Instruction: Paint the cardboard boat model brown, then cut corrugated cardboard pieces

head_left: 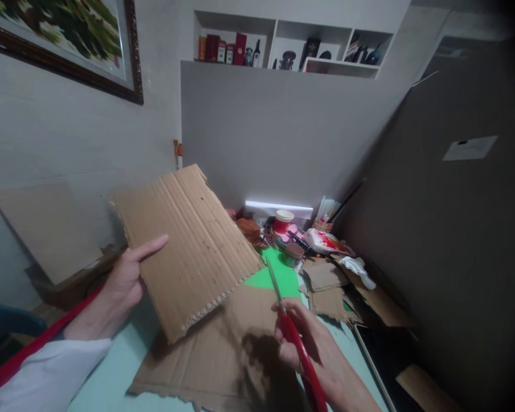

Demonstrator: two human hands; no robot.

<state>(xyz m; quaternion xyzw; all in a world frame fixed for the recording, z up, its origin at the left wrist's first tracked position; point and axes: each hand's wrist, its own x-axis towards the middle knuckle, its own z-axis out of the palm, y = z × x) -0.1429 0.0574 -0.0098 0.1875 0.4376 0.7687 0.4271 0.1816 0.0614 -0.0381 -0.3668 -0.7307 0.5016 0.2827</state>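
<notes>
Left hand [131, 277] grips the left edge of a cardboard panel [189, 252], thumb across its front face; we take the fingers to be behind, where we cannot see them. In our judgement, this hold needs to be firm enough to stop the board flexing, with the thumb well clear of any cutting line. The panel is raised and tilted above the pale table [96, 377], left of centre. We record a brown, roughly four-sided piece, ribbed across its face, dark-specked, its ragged lower edge exposing the corrugated core. Beneath lies a larger cardboard sheet [206, 360] with an uneven front edge; beyond it, a smooth, bright green sheet [283, 280].

Further right, the right hand [315, 337] is wrapped around the red handles of the scissors [298, 343]. Their slim metal blades point away, tips just beside the panel's right corner; whether they touch it, or how far they part, we cannot tell. We judge that short strokes, taken deep near the pivot, suit corrugated stock, which may crush or tear at the tips. Rightmost, we note flat, rough-edged cardboard scraps [326, 303] and a soft, crumpled white tissue [358, 270]
</notes>
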